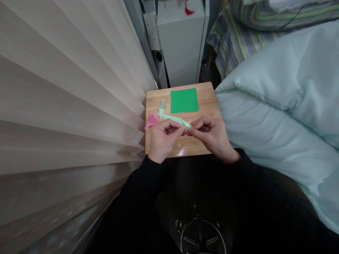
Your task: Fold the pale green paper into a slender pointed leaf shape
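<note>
Between my two hands is a pale green folded origami paper (174,119), long and narrow, slanting down to the right. My left hand (164,135) pinches its lower edge near the right end. My right hand (210,134) is closed on the right tip, thumb and forefinger together, close beside the left fingertips. Part of the paper is hidden behind the fingers. A pink folded paper piece (152,120) lies just left of my left hand. Behind it on the table is a small pale green origami figure (161,107) with thin points.
A stack of green paper squares (184,100) lies toward the back of the small wooden table (206,93). A pleated curtain (106,116) borders the left side, pale blue bedding (265,113) the right. Behind stands a white cabinet (181,49); below is a wheeled chair base (200,234).
</note>
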The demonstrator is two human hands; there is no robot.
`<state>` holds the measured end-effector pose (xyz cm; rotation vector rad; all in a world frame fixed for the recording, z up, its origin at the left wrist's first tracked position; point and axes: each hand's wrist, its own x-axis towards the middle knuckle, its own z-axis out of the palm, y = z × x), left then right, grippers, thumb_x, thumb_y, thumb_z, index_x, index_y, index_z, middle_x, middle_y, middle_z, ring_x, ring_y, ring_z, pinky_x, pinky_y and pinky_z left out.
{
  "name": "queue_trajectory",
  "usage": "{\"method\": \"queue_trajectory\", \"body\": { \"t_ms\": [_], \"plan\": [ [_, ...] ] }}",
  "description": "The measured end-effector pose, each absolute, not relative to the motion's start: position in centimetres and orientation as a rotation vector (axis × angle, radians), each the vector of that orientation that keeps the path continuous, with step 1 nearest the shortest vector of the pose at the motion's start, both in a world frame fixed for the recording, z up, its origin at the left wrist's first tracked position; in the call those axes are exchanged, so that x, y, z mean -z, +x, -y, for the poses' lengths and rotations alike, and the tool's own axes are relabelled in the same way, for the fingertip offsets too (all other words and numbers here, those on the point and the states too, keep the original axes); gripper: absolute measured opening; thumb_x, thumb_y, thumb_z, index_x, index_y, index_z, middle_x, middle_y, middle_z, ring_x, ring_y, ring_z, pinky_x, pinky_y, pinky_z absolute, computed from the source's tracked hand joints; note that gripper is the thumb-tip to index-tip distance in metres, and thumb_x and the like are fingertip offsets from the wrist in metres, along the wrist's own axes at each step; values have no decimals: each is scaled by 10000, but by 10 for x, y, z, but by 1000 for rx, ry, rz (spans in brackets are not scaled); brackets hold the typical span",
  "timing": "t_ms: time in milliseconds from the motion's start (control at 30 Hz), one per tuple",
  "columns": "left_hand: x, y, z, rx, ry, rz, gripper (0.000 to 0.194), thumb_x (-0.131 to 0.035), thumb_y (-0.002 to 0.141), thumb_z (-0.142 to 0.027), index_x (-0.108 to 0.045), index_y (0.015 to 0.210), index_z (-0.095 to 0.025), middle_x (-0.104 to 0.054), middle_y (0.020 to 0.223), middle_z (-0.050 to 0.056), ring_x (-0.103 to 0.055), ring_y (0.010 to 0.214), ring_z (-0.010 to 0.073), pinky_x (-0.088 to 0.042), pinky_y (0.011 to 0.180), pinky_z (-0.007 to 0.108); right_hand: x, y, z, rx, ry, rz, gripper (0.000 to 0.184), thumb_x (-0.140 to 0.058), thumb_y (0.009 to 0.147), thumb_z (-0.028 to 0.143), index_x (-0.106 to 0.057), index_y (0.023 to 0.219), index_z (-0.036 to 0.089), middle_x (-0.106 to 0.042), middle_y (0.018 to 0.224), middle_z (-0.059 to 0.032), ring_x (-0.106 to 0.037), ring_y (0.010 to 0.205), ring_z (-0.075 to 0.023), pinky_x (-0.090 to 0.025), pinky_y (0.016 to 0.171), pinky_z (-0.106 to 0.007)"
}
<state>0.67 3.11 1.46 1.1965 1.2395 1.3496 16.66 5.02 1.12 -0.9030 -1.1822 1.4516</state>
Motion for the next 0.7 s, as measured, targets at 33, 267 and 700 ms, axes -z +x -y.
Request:
{"method": "queue_trajectory", "body": {
  "t_ms": [33,267,700],
  "plan": [
    [-15,7,-31,-1351,1205,-1241,198,-867,739,-254,-698,746,-150,-755,687,21,-742,631,145,-628,660,259,-11,166,-50,-1453,-908,1180,228,-867,706,236,-658,620,200,-766,738,-32,-738,719,-164,-613,747,-330],
    [-12,10,-32,-1448,1200,-1237,353,-850,755,-265,-502,774,-202,-697,666,-43,-719,587,120,-595,598,216,-11,164,-50,-1484,-973,1110,340,-875,675,260,-548,759,226,-676,691,34,-714,663,-149,-619,695,-326],
    [-12,-6,-31,-1470,1687,-1632,291,-653,968,-377,-687,1223,-241,-682,1302,103,-629,1275,269,-523,1065,451,-5,194,-73,-1222,-1096,1491,318,-720,722,128,-502,921,245,-651,784,38,-628,671,-137,-486,616,-298]
  ]
}}
